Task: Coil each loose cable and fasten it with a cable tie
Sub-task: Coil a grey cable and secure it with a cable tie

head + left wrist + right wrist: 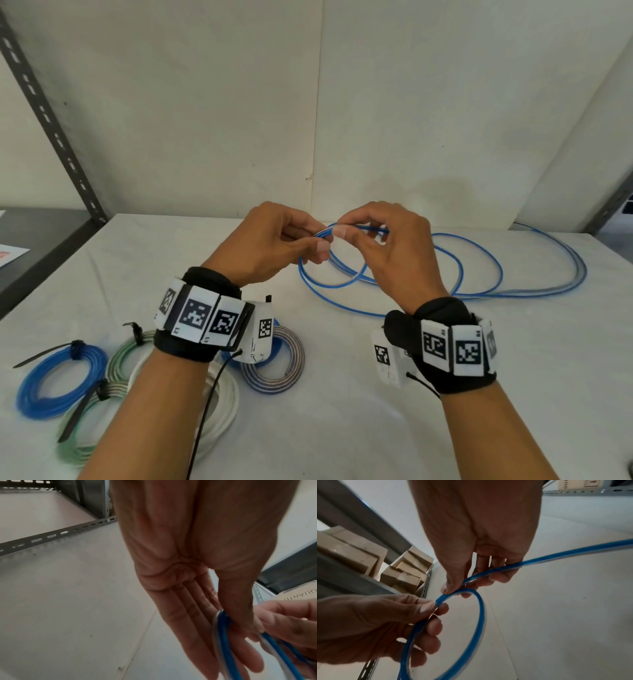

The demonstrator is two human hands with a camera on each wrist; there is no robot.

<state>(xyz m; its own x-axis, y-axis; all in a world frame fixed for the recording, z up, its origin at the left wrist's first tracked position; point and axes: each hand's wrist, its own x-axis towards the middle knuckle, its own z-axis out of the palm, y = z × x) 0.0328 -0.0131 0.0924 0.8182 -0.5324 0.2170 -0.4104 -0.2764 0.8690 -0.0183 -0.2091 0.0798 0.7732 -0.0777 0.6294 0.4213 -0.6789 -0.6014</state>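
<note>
A long blue cable (479, 270) lies in loose loops on the white table (342, 428), trailing off to the right. Its near end is wound into a small coil (329, 270) raised just above the table. My left hand (320, 238) pinches the coil's top between thumb and fingers. My right hand (346, 230), close beside it, pinches the strand that feeds into the coil. In the left wrist view the left hand (228, 623) grips the blue strands (224, 635). In the right wrist view the right hand (455, 592) holds the cable above the ring-shaped coil (477, 622).
Several finished coils lie at the front left, each with a black cable tie: blue (58, 383), green (126, 349), white (222, 404) and blue-grey (277, 363). A slotted metal shelf upright (44, 113) stands at the left. Cardboard boxes (351, 555) sit on a shelf.
</note>
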